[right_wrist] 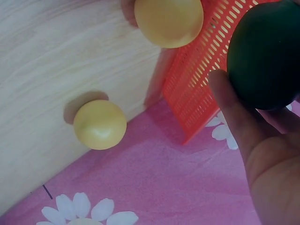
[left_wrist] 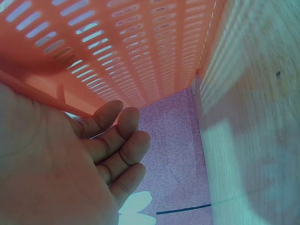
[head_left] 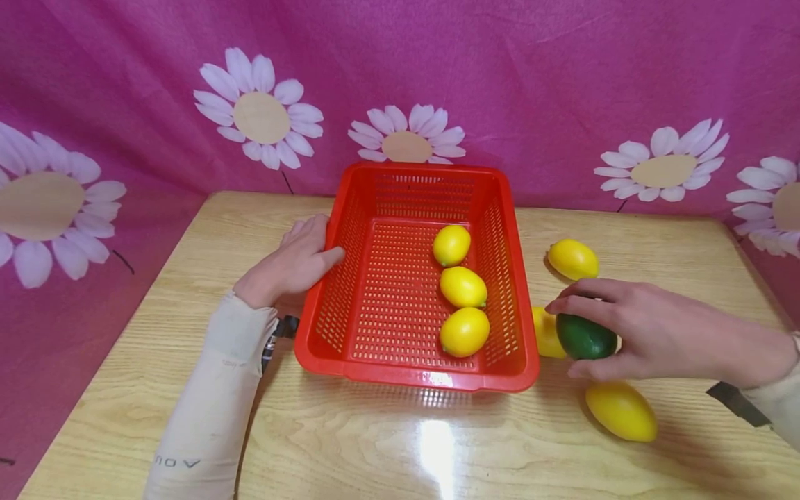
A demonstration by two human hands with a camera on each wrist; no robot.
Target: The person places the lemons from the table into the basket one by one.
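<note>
A red plastic basket with slotted walls stands on the wooden table, holding three yellow lemons in a row along its right side. My left hand grips its left rim, thumb over the edge and fingers curled on the outer side. In my right hand is a smooth, dark green oval fruit, held between thumb and fingers just right of the basket. The right wrist view shows this green fruit up close, raised beside the basket's wall.
Right of the basket lie a lemon at the back, another lemon partly hidden behind the green fruit, and a longer yellow lemon nearer the front. A pink cloth with white daisies hangs behind the table.
</note>
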